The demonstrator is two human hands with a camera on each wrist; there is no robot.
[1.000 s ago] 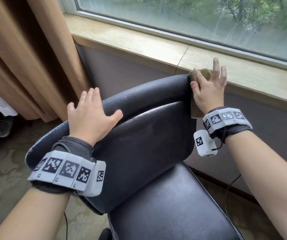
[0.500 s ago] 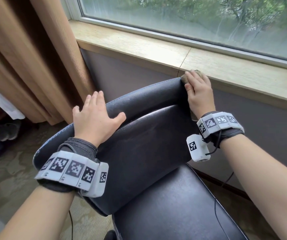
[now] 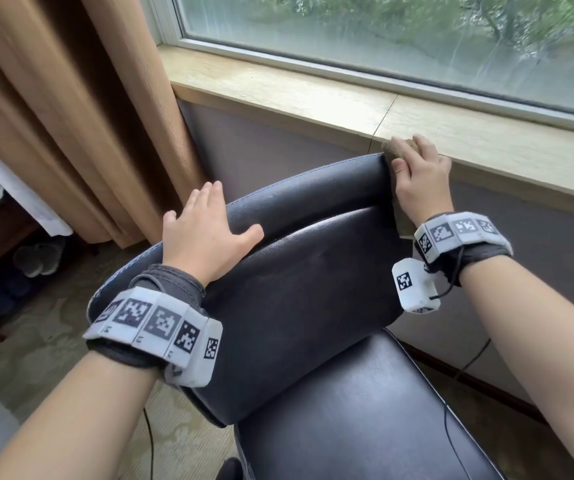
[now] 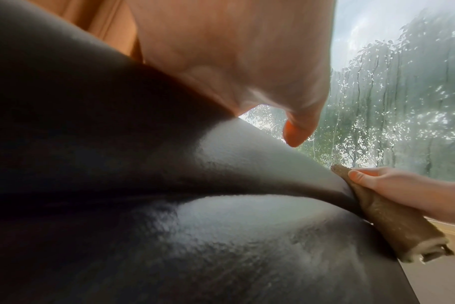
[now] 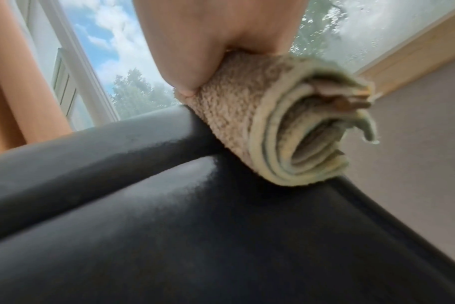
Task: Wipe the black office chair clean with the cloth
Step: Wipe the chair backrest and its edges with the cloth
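Observation:
The black office chair (image 3: 296, 278) stands turned with its backrest toward the window. My left hand (image 3: 206, 233) lies flat, fingers straight, on the top left of the backrest; in the left wrist view the left hand (image 4: 234, 61) rests on the chair's leather (image 4: 169, 226). My right hand (image 3: 420, 178) grips a folded brown cloth (image 3: 394, 147) against the backrest's top right corner. In the left wrist view the thumb of the right hand (image 4: 403, 189) presses on the cloth (image 4: 385, 218). Close up, the cloth (image 5: 260, 127) shows as a thick fold held against the chair's edge (image 5: 169, 226).
A wooden window sill (image 3: 313, 95) runs just behind the chair, with the rain-streaked window (image 3: 382, 36) above it and a grey wall (image 3: 261, 150) below. A tan curtain (image 3: 71, 116) hangs at the left. Slippers (image 3: 36, 259) lie on the patterned carpet (image 3: 19, 358).
My right hand's fingers, raised and spread a second ago, have folded down over the cloth at the backrest's corner. My left hand has stayed flat on the backrest.

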